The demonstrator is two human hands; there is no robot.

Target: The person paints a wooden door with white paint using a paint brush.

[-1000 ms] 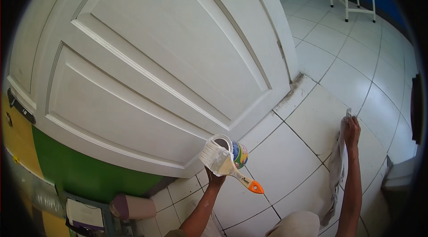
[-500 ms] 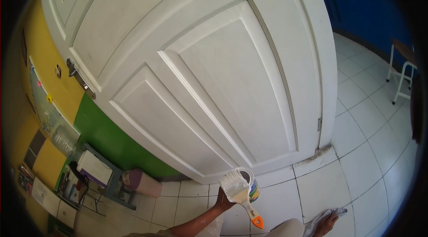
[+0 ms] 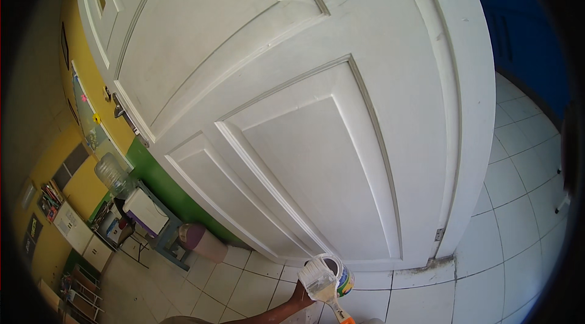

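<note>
My left hand (image 3: 300, 295), at the bottom of the view, is closed on a small paint can (image 3: 346, 282) with a colourful label and a white-smeared rim. A wide paintbrush (image 3: 319, 281) with white-coated bristles and an orange handle tip lies across the front of the can. The brush and can cover most of my fingers, so whether they also grip the brush is unclear. Just beyond the can stands a white panelled door (image 3: 304, 165). My right hand is out of view.
A metal door handle (image 3: 129, 118) is on the door's left side, a hinge (image 3: 439, 235) low on its right. A pinkish bin (image 3: 204, 243), a water bottle (image 3: 114, 176) and a chair (image 3: 133, 226) stand to the left. White floor tiles (image 3: 521, 226) extend right.
The view has shifted upward and right, so the door's upper panel shows more. My right hand, earlier on a cloth at the floor, has left the view. The left hand still holds the can.
</note>
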